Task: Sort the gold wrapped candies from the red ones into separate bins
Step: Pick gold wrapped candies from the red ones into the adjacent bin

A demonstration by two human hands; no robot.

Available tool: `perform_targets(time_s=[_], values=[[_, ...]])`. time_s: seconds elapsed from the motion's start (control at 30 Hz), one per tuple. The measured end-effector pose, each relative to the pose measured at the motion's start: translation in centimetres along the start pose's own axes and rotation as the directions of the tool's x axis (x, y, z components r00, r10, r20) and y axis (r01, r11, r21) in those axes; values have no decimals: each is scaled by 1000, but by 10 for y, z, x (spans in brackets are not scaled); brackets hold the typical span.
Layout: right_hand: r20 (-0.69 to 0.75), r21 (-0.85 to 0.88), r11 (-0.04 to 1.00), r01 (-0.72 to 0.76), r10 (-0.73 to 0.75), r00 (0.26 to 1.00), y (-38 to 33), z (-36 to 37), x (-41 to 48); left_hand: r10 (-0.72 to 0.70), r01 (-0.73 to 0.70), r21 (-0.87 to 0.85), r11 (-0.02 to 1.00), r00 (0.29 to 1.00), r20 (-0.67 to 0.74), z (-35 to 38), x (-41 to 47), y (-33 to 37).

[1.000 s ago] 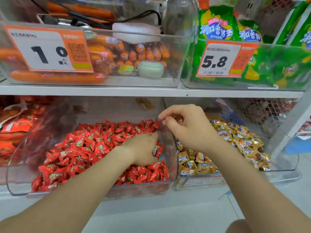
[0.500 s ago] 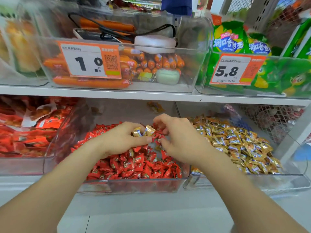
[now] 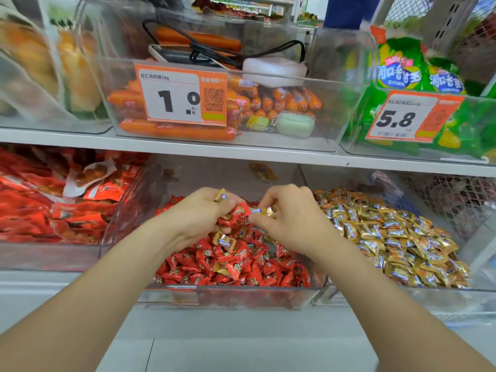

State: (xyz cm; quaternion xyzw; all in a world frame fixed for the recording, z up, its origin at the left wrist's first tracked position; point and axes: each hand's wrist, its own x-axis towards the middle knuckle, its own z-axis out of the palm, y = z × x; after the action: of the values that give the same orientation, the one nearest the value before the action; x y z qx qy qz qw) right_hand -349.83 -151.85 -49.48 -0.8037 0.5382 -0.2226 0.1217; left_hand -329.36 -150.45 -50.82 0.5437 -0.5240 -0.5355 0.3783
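So we've got a stray gold candy [image 3: 225,240] lying loose on the red pile [image 3: 230,267] just under our left hand [image 3: 197,217] clutching mixed candies, our right hand [image 3: 288,222] pinching another gold one [image 3: 264,211], gold bin [image 3: 389,232] off right.
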Motion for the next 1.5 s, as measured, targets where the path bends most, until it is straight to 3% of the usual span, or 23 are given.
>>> perform_targets(time_s=[0.1,0.3,0.37,0.47,0.53,0.73,0.8,0.87,1.03,1.2,1.27,1.33,1.4,1.5], values=[[39,35,998,-51,50,998,0,-3,0,-39,40,10,999,997,-69,-3,-1,3],[396,-42,997,-65,76,915,-4,-6,0,-94,79,-145,986,991,-94,-5,-6,7],[398,130,984,-118,58,916,-7,-2,0,-83,68,-163,984,993,-89,-7,-6,3],[313,465,855,-229,83,946,-12,4,3,-71,56,-153,987,993,-93,-10,-9,-3],[310,540,794,-278,120,943,-16,4,4,-64,55,-93,994,994,-93,-11,-14,-3],[517,538,687,-488,188,835,-14,7,5,-8,34,172,984,988,-152,-17,-18,0],[517,537,703,-466,162,840,-13,8,6,38,6,250,968,984,-173,-21,-21,3],[459,534,769,-351,85,884,-17,10,3,72,-19,285,958,982,-177,-24,-23,6],[270,269,962,-43,-33,962,-24,27,8,36,-7,146,989,980,-195,-32,-25,7],[353,-25,994,102,-86,932,-18,45,10,6,21,140,990,982,-189,-29,-27,7],[413,-3,997,76,-69,908,-18,46,11,10,11,113,994,983,-184,-28,-29,9],[444,58,998,18,-42,895,-21,40,14,-34,21,-82,996,988,-150,-27,-30,13],[416,143,988,-64,-1,910,-25,28,15,-98,67,-303,951,991,-89,-26,-31,18],[342,291,944,-157,50,938,-31,14,10,-179,147,-447,882,983,-30,-25,-31,22]])
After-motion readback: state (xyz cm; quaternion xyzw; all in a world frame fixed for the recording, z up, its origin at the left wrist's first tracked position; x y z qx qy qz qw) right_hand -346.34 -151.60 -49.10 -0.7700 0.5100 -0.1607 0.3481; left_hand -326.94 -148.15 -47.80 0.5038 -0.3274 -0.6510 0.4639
